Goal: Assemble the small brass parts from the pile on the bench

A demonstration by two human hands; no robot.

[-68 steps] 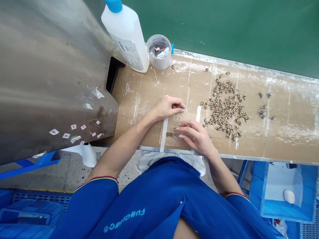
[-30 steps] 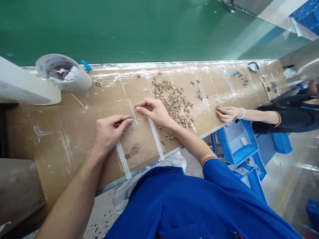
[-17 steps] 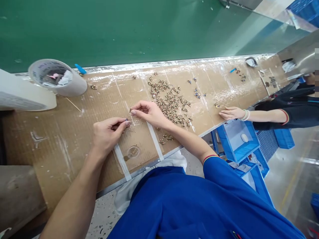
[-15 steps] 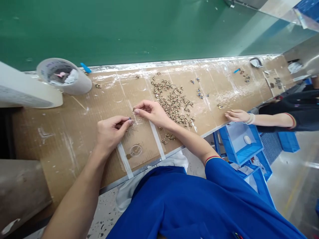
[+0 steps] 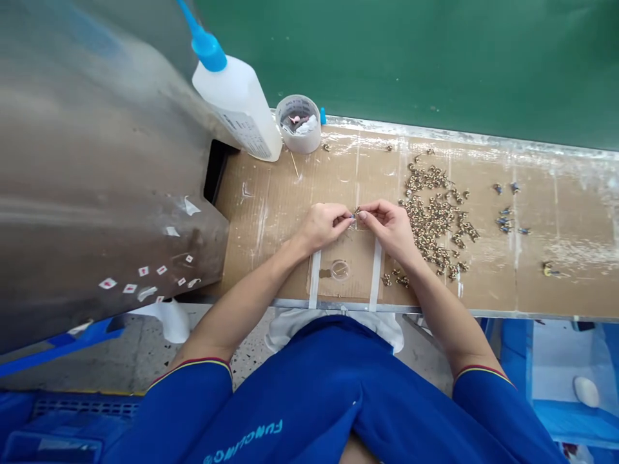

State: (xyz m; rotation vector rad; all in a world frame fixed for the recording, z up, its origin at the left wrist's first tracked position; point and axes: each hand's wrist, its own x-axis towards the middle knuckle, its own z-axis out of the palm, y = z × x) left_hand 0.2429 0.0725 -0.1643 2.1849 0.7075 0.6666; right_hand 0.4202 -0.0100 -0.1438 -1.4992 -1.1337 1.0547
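My left hand [image 5: 326,223] and my right hand [image 5: 391,224] meet fingertip to fingertip over the cardboard-covered bench [image 5: 271,212]. Both are pinched on one small brass part [image 5: 356,211] held between them. A heap of the same brass parts [image 5: 438,216] lies just right of my right hand. A few more brass parts [image 5: 394,279] lie by my right wrist. A small clear round lid [image 5: 340,269] rests on the bench below my hands, between two white tape strips [image 5: 314,279].
A white squeeze bottle with a blue nozzle [image 5: 235,96] and a tape roll holding scraps [image 5: 298,122] stand at the back left. A steel machine housing [image 5: 97,167] fills the left. Small blue parts [image 5: 507,212] lie far right. Blue bins [image 5: 565,380] sit below the bench edge.
The view has swung back left, so the other person at the right is out of sight. My hands have closed together, from a small gap to touching at the brass part.
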